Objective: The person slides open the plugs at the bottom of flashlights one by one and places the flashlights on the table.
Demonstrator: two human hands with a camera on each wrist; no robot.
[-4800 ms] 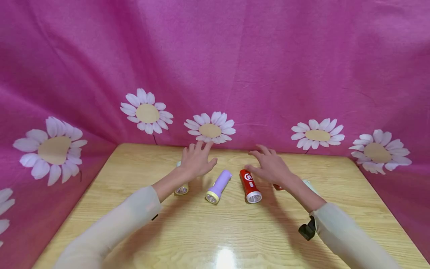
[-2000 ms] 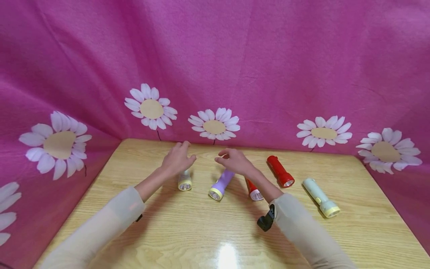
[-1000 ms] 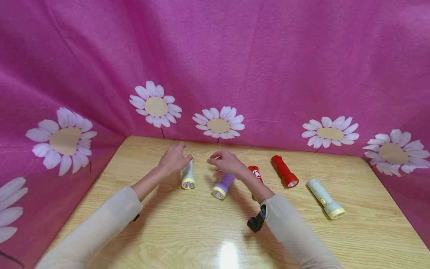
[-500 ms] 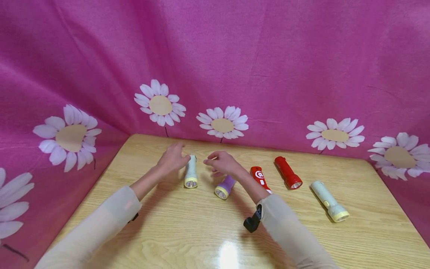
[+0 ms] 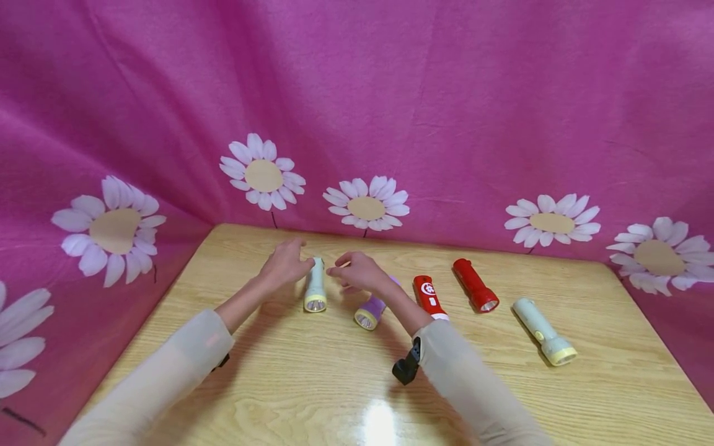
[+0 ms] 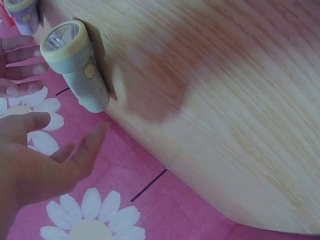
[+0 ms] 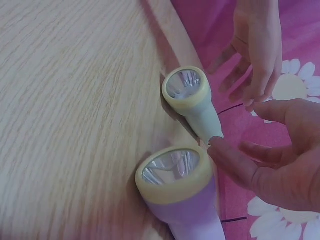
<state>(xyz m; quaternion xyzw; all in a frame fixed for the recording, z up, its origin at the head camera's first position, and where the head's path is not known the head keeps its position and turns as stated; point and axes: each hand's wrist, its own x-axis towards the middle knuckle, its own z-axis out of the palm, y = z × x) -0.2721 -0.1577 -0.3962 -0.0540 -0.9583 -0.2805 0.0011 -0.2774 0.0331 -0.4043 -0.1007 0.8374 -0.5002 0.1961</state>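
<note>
Magenta cloth (image 5: 446, 93) printed with white daisies (image 5: 365, 209), behind and beside a light wood-grain table (image 5: 312, 384). Landmark on the table: purple flashlight (image 5: 372, 310), yellow-rimmed, lying with lens to the near side, partly hidden below the right hand (image 5: 359, 274). Left of the purple flashlight: pale green flashlight (image 5: 315, 286), yellow-rimmed, lens likewise to the near side. Right of the purple flashlight: red flashlight with white emblem (image 5: 428, 297), lens end partly covered by the right sleeve (image 5: 474, 384). Farther right of the purple flashlight: plain red flashlight (image 5: 474, 285). Farthest right of the purple flashlight: second pale green flashlight (image 5: 543, 332), lying aslant.

Left hand (image 5: 284, 263): left of the purple flashlight, just beside the pale green flashlight, fingers loosely extended, empty; contact by the thumb impossible to tell. Right hand: above the purple flashlight's rear part, fingers lightly bent, empty. Hands apart, pale green flashlight between.
</note>
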